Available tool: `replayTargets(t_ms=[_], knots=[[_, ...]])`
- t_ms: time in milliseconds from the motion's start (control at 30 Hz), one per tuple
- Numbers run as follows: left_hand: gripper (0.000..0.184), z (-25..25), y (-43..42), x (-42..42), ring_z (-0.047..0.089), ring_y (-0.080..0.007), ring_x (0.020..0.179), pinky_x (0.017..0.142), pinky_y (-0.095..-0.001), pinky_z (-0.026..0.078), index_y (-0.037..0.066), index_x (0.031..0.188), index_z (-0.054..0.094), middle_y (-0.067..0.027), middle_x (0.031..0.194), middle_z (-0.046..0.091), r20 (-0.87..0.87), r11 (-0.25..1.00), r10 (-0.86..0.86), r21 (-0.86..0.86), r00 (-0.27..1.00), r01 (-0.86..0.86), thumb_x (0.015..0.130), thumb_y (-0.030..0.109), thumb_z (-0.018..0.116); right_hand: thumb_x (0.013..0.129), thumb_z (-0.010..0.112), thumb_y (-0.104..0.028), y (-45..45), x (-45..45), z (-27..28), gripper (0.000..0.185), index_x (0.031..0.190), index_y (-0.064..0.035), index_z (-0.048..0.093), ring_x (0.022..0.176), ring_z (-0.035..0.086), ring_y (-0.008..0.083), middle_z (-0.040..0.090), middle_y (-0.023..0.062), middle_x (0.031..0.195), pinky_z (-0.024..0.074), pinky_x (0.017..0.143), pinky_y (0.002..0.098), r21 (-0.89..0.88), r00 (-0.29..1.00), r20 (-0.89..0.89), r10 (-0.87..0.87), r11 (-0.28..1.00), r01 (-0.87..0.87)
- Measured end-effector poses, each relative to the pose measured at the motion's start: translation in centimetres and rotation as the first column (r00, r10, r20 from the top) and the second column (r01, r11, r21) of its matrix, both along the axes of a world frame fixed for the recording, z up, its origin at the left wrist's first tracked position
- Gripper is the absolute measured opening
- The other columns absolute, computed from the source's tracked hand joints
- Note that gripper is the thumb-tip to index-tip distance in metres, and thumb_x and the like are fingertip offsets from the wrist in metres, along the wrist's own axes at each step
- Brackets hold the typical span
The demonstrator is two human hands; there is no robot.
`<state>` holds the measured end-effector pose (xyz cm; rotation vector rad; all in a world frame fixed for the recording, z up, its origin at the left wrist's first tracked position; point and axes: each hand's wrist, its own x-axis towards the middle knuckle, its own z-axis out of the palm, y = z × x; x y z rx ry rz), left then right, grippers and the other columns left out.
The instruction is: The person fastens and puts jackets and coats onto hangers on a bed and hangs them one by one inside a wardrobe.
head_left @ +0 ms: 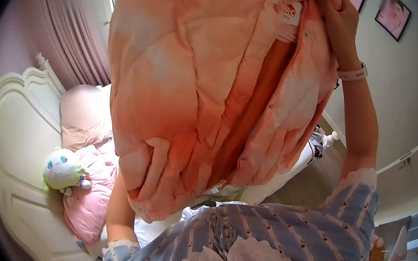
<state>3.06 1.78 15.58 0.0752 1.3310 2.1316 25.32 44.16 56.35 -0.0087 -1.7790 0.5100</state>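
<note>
A puffy orange, peach and white jacket [163, 89] hangs in front of me, filling the middle of the view. Its zipped front is partly undone and shows a darker orange lining. A white label with red print sits inside the neck. My right hand [341, 15], with a pink band on the wrist, is closed on the jacket's edge at the upper right, near the collar. My left forearm [119, 210] runs up behind the jacket's lower left side, so the left hand and its fingers are hidden.
Behind the jacket stands a bed with a cream headboard [20, 147], a pink pillow [81, 116], a pink quilt [92, 216] and a pale green plush toy [63, 169]. A mauve curtain [71, 32] hangs behind. Framed pictures [393, 15] are on the right wall.
</note>
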Motion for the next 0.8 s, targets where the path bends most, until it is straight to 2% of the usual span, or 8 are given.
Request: replayTargets(t_ms=[100, 167, 200, 233, 300, 467, 633, 800], knots=[[0.053, 0.2, -5.3, 0.5, 0.040, -0.0220, 0.126, 0.108, -0.0341, 0.029, 0.002, 0.137, 0.036, -0.0108, 0.137, 0.043, -0.074, 0.986, 0.147, 0.094, 0.986, -0.140, 0.093, 0.029, 0.049, 0.084, 0.065, -0.021, 0.8, -0.5, -1.1, 0.028, 0.106, -0.0028, 0.066, 0.079, 0.057, 0.0097, 0.066, 0.0034, 0.089, 0.0466, 0.072, 0.0242, 0.171, 1.000, -0.004, 0.010, 0.985, -0.009], [0.053, 3.3, -8.9, 1.2, 0.040, -0.0221, 0.126, 0.109, -0.0337, 0.028, 0.001, 0.136, 0.037, -0.0109, 0.137, 0.043, -0.230, 0.954, 0.246, 0.227, 0.942, -0.194, 0.093, 0.028, 0.049, 0.087, 0.063, -0.021, 1.8, -0.6, -2.3, 0.028, 0.107, -0.0012, 0.065, 0.081, 0.056, 0.0087, 0.065, 0.0024, 0.090, 0.0462, 0.074, 0.0238, 0.089, 0.995, 0.056, 0.082, 0.992, -0.086], [0.049, 7.8, -9.5, 3.3, 0.042, -0.0218, 0.124, 0.107, -0.0330, 0.030, -0.001, 0.134, 0.040, -0.0118, 0.135, 0.045, -0.386, 0.933, 0.291, 0.316, 0.876, -0.171, 0.091, 0.020, 0.051, 0.087, 0.064, -0.022, 3.1, -0.6, -2.9, 0.028, 0.105, -0.0006, 0.065, 0.082, 0.056, 0.0082, 0.065, 0.0019, 0.090, 0.0461, 0.074, 0.0235, 0.022, 0.991, 0.111, 0.078, 0.996, -0.081], [0.044, 8.6, -11.6, 3.2, 0.049, -0.0208, 0.116, 0.102, -0.0315, 0.037, -0.002, 0.127, 0.047, -0.0114, 0.126, 0.052, -0.356, 0.897, 0.429, 0.279, 0.830, -0.344, 0.090, 0.021, 0.053, 0.087, 0.064, -0.023, 3.8, -0.7, -3.7, 0.029, 0.104, -0.0001, 0.065, 0.082, 0.055, 0.0076, 0.064, 0.0013, 0.090, 0.0460, 0.075, 0.0233, -0.041, 0.983, 0.168, 0.074, 0.997, -0.068], [0.036, 13.6, -13.5, 4.9, 0.058, -0.0184, 0.101, 0.092, -0.0290, 0.046, -0.003, 0.116, 0.055, -0.0100, 0.111, 0.061, -0.350, 0.912, 0.389, 0.279, 0.852, -0.302, 0.083, 0.009, 0.062, 0.086, 0.066, -0.025, 2.5, -0.4, -4.8, 0.028, 0.099, -0.0005, 0.065, 0.081, 0.054, 0.0070, 0.064, 0.0012, 0.089, 0.0457, 0.074, 0.0224, -0.085, 0.950, 0.300, -0.085, 0.990, 0.116], [0.033, 18.6, -15.3, 7.5, 0.061, -0.0157, 0.094, 0.085, -0.0269, 0.049, -0.003, 0.110, 0.057, -0.0087, 0.105, 0.062, -0.474, 0.922, 0.369, 0.079, 0.799, -0.378, 0.079, 0.006, 0.065, 0.084, 0.067, -0.025, 6.0, -1.7, -7.2, 0.026, 0.096, -0.0016, 0.065, 0.080, 0.055, 0.0086, 0.064, 0.0016, 0.089, 0.0458, 0.073, 0.0232, -0.014, 0.936, 0.350, -0.027, 0.999, 0.035], [0.035, 18.3, -16.4, 8.1, 0.059, -0.0149, 0.096, 0.087, -0.0264, 0.048, -0.003, 0.112, 0.056, -0.0089, 0.105, 0.062, -0.492, 0.928, 0.351, 0.072, 0.797, -0.365, 0.079, 0.008, 0.066, 0.084, 0.068, -0.025, 5.4, -2.0, -8.1, 0.026, 0.095, -0.0013, 0.065, 0.081, 0.056, 0.0093, 0.065, 0.0015, 0.089, 0.0458, 0.074, 0.0237, -0.131, 0.936, 0.350, 0.044, 0.991, 0.003], [0.038, 18.4, -16.7, 8.2, 0.058, -0.0145, 0.098, 0.088, -0.0259, 0.046, -0.003, 0.113, 0.055, -0.0090, 0.107, 0.061, -0.507, 0.906, 0.396, 0.079, 0.765, -0.417, 0.080, 0.012, 0.066, 0.084, 0.068, -0.024, 5.0, -2.2, -8.3, 0.026, 0.095, -0.0007, 0.065, 0.079, 0.053, 0.0081, 0.062, -0.0001, 0.086, 0.0444, 0.073, 0.0220, -0.124, 0.930, 0.368, 0.007, 0.991, 0.042]])
